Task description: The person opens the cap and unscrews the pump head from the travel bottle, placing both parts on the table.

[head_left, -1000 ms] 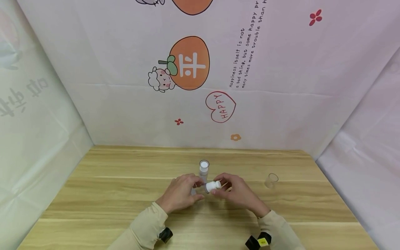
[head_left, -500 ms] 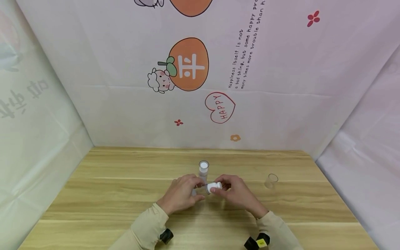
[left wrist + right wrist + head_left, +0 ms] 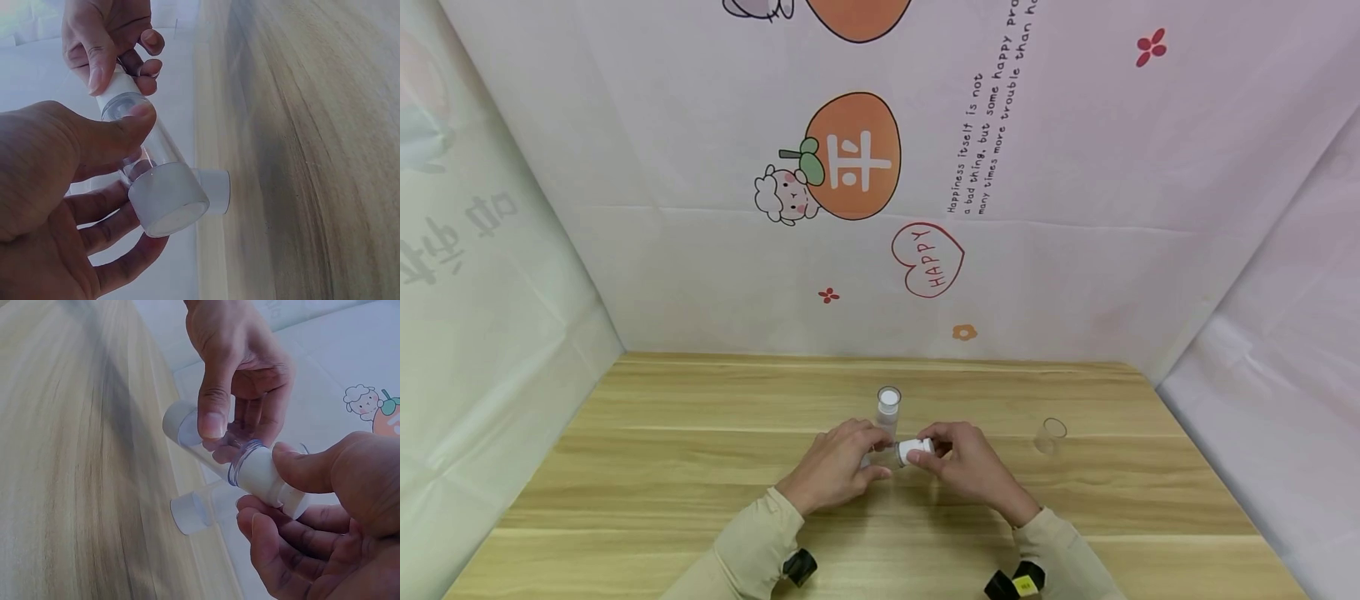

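A clear bottle with a white base (image 3: 167,199) lies tilted between my two hands, above the table. My left hand (image 3: 835,468) grips its clear body (image 3: 209,456), the thumb along one side and fingers round the other. My right hand (image 3: 973,468) pinches the white pump top (image 3: 265,478) between thumb and fingers. Clear threads or a rim show where top and body meet; whether they are fully joined I cannot tell. Just behind the hands, a similar bottle (image 3: 888,407) stands upright with a white top inside a clear rim.
A small clear cup-shaped cap (image 3: 1050,436) stands on the wooden table (image 3: 685,467) to the right. Printed white cloth (image 3: 715,283) hangs behind the table, with more cloth along both sides.
My right thumb has come slightly further over the white pump top, and the top has shifted a little to the right. The left hand keeps nearly the same place.
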{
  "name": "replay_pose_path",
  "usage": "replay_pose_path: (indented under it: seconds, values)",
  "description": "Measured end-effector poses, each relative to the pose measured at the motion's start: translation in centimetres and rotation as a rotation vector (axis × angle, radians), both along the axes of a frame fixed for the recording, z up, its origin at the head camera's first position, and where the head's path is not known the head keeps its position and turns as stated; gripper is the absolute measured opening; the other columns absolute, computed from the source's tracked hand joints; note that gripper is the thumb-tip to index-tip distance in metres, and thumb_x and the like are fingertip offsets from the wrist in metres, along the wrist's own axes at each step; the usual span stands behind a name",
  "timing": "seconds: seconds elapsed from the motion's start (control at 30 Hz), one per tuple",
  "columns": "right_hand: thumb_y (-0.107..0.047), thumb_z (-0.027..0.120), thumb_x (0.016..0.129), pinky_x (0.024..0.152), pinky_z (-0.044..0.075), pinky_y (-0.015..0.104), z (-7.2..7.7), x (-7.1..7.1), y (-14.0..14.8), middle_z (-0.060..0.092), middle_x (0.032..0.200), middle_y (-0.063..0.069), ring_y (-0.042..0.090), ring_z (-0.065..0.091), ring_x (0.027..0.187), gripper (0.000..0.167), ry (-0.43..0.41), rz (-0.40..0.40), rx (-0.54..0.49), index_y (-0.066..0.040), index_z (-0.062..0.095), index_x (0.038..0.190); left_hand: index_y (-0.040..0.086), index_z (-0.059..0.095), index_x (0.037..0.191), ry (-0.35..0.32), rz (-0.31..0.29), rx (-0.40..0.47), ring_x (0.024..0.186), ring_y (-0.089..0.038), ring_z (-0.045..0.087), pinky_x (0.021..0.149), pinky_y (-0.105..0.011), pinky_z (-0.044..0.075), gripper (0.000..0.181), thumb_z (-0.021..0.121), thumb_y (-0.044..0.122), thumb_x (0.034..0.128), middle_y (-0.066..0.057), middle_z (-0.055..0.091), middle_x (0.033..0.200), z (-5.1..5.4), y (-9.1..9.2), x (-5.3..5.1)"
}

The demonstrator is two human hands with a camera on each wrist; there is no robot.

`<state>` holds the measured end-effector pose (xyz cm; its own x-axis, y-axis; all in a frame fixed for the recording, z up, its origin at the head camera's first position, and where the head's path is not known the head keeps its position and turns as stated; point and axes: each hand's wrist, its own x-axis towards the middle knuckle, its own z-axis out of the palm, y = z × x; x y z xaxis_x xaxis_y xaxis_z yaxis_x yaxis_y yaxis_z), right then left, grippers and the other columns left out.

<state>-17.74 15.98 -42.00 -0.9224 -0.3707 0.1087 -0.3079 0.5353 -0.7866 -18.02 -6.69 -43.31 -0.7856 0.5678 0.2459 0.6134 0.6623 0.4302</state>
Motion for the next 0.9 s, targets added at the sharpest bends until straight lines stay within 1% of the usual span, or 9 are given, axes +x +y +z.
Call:
replay_pose_path:
  seconds: [0.13,0.27,0.47,0.57,0.7,0.9]
  values:
    - [-0.018,0.077,0.092,0.057,0.050,0.025,-0.20,-0.05,-0.01,0.067,0.079,-0.003,0.017,0.061,0.073,0.020,0.004,-0.003,0.003,-0.001,0.074,0.101,0.012,0.070,0.117,-0.020,-0.005,0.003,0.102,-0.016,0.061,0.081,-0.038,0.053,0.032,0.079,0.025,0.0889,0.001,0.069,0.114,-0.05,-0.05,-0.02]
    - [-0.016,0.078,0.091,0.058,0.050,0.026,-0.23,-0.06,0.10,0.068,0.081,-0.004,0.017,0.062,0.075,0.018,0.027,0.010,0.016,-0.002,0.074,0.102,0.012,0.070,0.117,-0.039,-0.012,0.014,0.104,-0.016,0.062,0.083,-0.040,0.053,0.032,0.079,0.024,0.0892,0.001,0.069,0.114,-0.16,-0.12,-0.12]
    - [-0.016,0.078,0.091,0.067,0.053,0.028,-0.26,-0.11,0.42,0.069,0.089,-0.005,0.016,0.064,0.081,0.017,0.087,0.069,0.037,-0.007,0.072,0.104,0.011,0.070,0.119,-0.054,-0.017,0.030,0.102,-0.016,0.062,0.085,-0.039,0.053,0.033,0.079,0.025,0.0897,0.000,0.070,0.114,-0.11,-0.13,-0.20]
    - [-0.011,0.078,0.091,0.072,0.055,0.032,-0.28,-0.12,0.51,0.069,0.094,-0.004,0.015,0.065,0.083,0.017,0.113,0.103,0.025,-0.009,0.070,0.106,0.011,0.070,0.118,-0.059,-0.016,0.036,0.100,-0.015,0.062,0.083,-0.038,0.053,0.034,0.079,0.026,0.0893,0.000,0.071,0.112,-0.02,-0.14,-0.20]
    - [-0.007,0.078,0.090,0.076,0.056,0.035,-0.31,-0.09,0.52,0.069,0.100,-0.002,0.016,0.065,0.086,0.020,0.119,0.127,-0.006,-0.010,0.068,0.107,0.010,0.071,0.116,-0.066,-0.016,0.043,0.096,-0.015,0.062,0.080,-0.036,0.052,0.034,0.081,0.026,0.0884,0.000,0.071,0.110,0.07,-0.15,-0.24]
    - [-0.001,0.075,0.090,0.074,0.056,0.034,-0.38,0.02,0.52,0.068,0.099,0.000,0.019,0.065,0.086,0.026,0.096,0.131,-0.023,-0.012,0.066,0.112,0.008,0.072,0.114,-0.081,-0.013,0.061,0.091,-0.015,0.063,0.075,-0.032,0.051,0.033,0.082,0.024,0.0871,-0.003,0.072,0.107,0.10,-0.15,-0.36]
